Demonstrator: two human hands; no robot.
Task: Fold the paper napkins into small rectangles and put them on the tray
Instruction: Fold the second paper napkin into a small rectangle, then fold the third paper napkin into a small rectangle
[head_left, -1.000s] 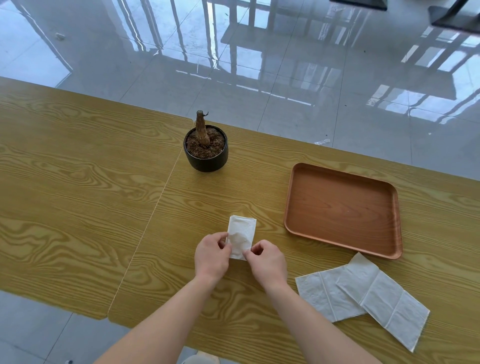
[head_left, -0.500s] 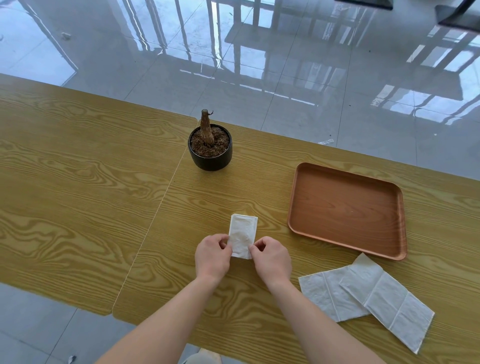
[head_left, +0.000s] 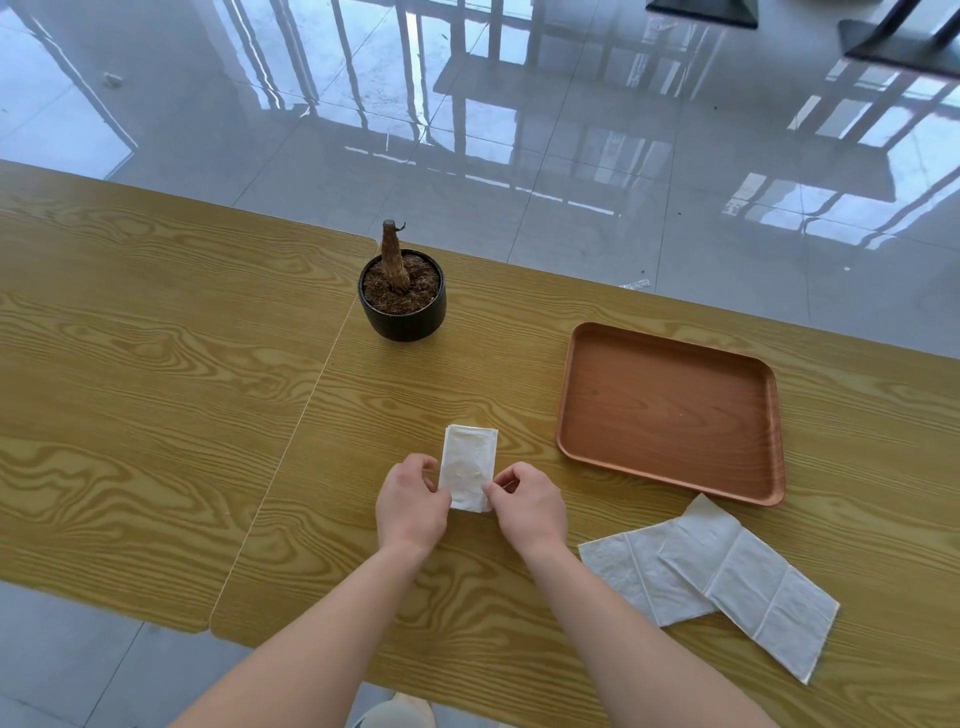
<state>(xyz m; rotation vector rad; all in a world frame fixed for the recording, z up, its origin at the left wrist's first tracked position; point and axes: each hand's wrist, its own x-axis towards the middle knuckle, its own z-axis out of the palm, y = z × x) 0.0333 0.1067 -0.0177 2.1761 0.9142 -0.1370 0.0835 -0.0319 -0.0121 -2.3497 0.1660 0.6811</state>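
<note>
napkin (head_left: 467, 467) flat, pinched between both hands' fingertips

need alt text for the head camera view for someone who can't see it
Two bare hands, left hand and right hand, pinch the near end of a folded napkin on a wooden table. An empty brown tray sits to the right, two unfolded napkins nearer, a potted stump behind.

No readable text, labels, brands, numbers or signs on any surface in view.
</note>
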